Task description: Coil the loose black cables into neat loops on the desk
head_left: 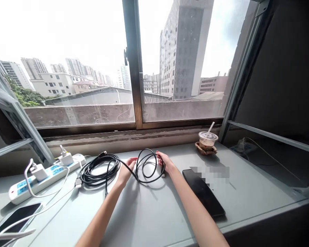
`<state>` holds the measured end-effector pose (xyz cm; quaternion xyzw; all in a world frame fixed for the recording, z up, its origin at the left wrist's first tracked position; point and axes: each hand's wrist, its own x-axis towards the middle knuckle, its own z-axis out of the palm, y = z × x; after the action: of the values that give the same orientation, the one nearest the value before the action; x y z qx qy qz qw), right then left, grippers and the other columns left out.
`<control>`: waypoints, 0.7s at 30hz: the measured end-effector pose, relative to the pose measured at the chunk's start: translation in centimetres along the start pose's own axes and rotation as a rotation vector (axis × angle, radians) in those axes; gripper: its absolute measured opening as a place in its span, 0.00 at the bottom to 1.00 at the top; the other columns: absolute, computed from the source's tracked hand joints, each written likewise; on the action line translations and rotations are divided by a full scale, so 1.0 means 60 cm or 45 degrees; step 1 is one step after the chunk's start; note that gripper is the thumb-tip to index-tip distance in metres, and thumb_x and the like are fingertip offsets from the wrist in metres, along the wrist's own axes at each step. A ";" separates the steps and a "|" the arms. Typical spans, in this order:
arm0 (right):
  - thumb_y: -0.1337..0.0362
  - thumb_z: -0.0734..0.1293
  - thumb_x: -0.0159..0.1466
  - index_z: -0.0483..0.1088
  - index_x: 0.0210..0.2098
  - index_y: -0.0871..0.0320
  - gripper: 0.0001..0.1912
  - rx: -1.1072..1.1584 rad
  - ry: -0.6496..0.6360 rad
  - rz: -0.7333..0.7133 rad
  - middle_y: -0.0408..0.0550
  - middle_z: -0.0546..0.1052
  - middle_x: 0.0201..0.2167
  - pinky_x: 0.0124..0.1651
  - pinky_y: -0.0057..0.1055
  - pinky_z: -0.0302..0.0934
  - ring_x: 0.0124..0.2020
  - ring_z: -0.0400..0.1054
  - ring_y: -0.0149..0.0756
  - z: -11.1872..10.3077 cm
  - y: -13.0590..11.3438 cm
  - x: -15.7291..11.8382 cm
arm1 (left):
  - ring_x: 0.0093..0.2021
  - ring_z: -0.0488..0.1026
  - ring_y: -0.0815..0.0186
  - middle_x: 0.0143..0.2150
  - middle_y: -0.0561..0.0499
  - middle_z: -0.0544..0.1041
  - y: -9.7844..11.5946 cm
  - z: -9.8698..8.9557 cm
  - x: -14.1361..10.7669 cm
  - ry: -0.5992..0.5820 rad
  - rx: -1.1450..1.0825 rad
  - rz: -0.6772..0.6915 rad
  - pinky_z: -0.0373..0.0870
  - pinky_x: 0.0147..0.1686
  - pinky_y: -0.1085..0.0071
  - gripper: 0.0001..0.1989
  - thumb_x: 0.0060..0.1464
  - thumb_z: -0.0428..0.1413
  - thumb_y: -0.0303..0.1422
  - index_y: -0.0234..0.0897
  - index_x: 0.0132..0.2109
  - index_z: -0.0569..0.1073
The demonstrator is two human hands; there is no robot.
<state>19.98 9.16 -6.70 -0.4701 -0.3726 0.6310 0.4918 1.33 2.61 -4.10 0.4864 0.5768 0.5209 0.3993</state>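
Note:
A loosely looped black cable [149,181] is held between my two hands over the middle of the table. My right hand [165,162] has its fingers closed round the right side of the loops, near a dark connector end. My left hand [126,170] grips the same cable at the left of the loops, its fingertips partly behind it. One length hangs down over my left wrist. Just left of that hand lies a larger coiled black cable [89,176], with a plug end at its lower left.
On the left stand a white power strip [15,196] with white chargers and a phone [18,218] beneath white cords. Right of my right forearm lies a black tablet-like object [204,195]. A lidded drink cup [207,141] sits in a brown holder near the window.

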 end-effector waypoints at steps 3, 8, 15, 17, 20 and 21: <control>0.59 0.61 0.68 0.66 0.46 0.63 0.14 -0.012 0.172 -0.076 0.44 0.71 0.33 0.25 0.21 0.62 0.25 0.64 0.23 -0.008 -0.008 0.001 | 0.47 0.74 0.55 0.43 0.40 0.77 0.004 0.002 -0.008 -0.086 -0.135 -0.113 0.66 0.53 0.63 0.16 0.45 0.53 0.34 0.31 0.40 0.75; 0.60 0.58 0.67 0.62 0.52 0.59 0.16 -0.060 0.318 -0.467 0.44 0.76 0.31 0.17 0.19 0.51 0.15 0.55 0.19 -0.011 -0.056 -0.017 | 0.35 0.77 0.57 0.37 0.35 0.78 0.018 0.000 -0.009 -0.121 -0.395 -0.275 0.69 0.47 0.60 0.19 0.55 0.44 0.33 0.23 0.45 0.73; 0.57 0.65 0.59 0.72 0.42 0.58 0.15 -0.304 0.151 -0.864 0.47 0.78 0.33 0.23 0.22 0.59 0.22 0.69 0.27 0.010 -0.146 -0.039 | 0.33 0.77 0.59 0.35 0.36 0.76 0.051 -0.024 -0.018 0.018 -0.903 -0.293 0.74 0.38 0.65 0.33 0.62 0.24 0.38 0.22 0.60 0.60; 0.55 0.63 0.61 0.70 0.44 0.58 0.17 -0.302 0.146 -0.940 0.48 0.78 0.35 0.26 0.22 0.62 0.27 0.72 0.29 0.017 -0.172 -0.045 | 0.30 0.76 0.62 0.31 0.39 0.75 0.056 -0.036 -0.018 0.025 -0.998 -0.334 0.74 0.32 0.67 0.33 0.62 0.22 0.36 0.23 0.62 0.58; 0.52 0.60 0.62 0.68 0.47 0.59 0.21 -0.263 0.138 -1.038 0.51 0.78 0.38 0.26 0.23 0.62 0.29 0.72 0.30 0.025 -0.203 -0.058 | 0.27 0.75 0.62 0.25 0.43 0.72 0.061 -0.047 -0.018 -0.029 -1.053 -0.399 0.74 0.28 0.69 0.31 0.63 0.25 0.37 0.25 0.61 0.61; 0.50 0.60 0.62 0.68 0.48 0.59 0.22 -0.245 0.135 -1.068 0.52 0.78 0.39 0.25 0.23 0.61 0.28 0.72 0.30 0.027 -0.209 -0.063 | 0.27 0.75 0.61 0.23 0.44 0.71 0.062 -0.048 -0.018 -0.048 -1.042 -0.424 0.74 0.27 0.68 0.29 0.63 0.29 0.37 0.24 0.60 0.62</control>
<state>22.07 8.50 6.32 -0.3534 -0.5629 0.3139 0.6781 -0.67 0.91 -0.06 0.1981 0.3862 0.6260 0.6479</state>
